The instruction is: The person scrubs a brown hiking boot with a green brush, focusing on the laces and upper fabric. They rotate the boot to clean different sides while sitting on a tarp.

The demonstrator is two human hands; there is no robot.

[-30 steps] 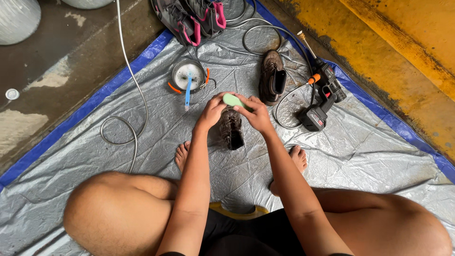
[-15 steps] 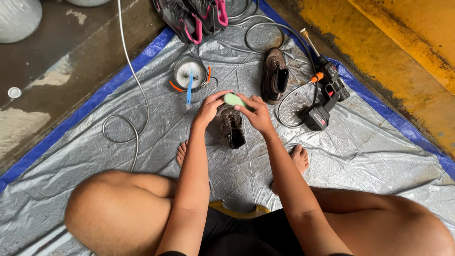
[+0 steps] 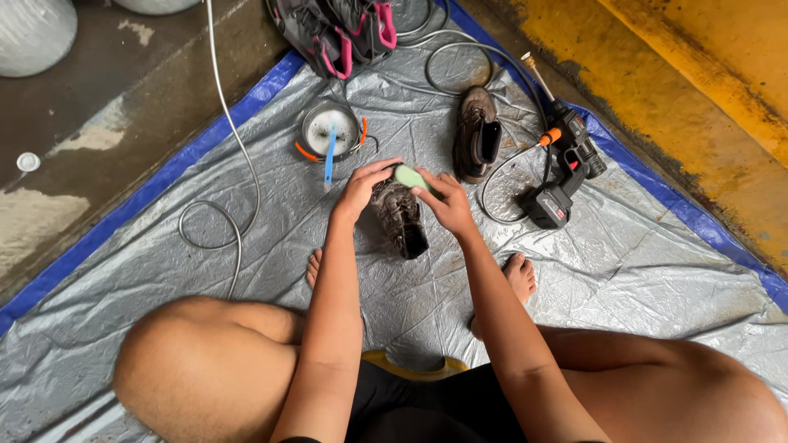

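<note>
A muddy brown boot [image 3: 400,218] stands on the grey tarp [image 3: 271,271] between my feet. My left hand [image 3: 361,187] grips the boot at its toe end. My right hand [image 3: 443,202] holds a light green brush [image 3: 408,175] against the same end of the boot. A second brown boot [image 3: 478,133] lies on the tarp further back, to the right.
A small round bowl [image 3: 331,130] with a blue-handled brush in it sits back left of the boot. A black and orange handheld sprayer [image 3: 565,166] with its hose lies at right. Grey and pink sneakers [image 3: 341,31] lie at the tarp's far edge. A yellow wall runs along the right.
Both hands and the green brush have stayed at the boot's toe end, shifting only slightly. The camera view has drifted a little.
</note>
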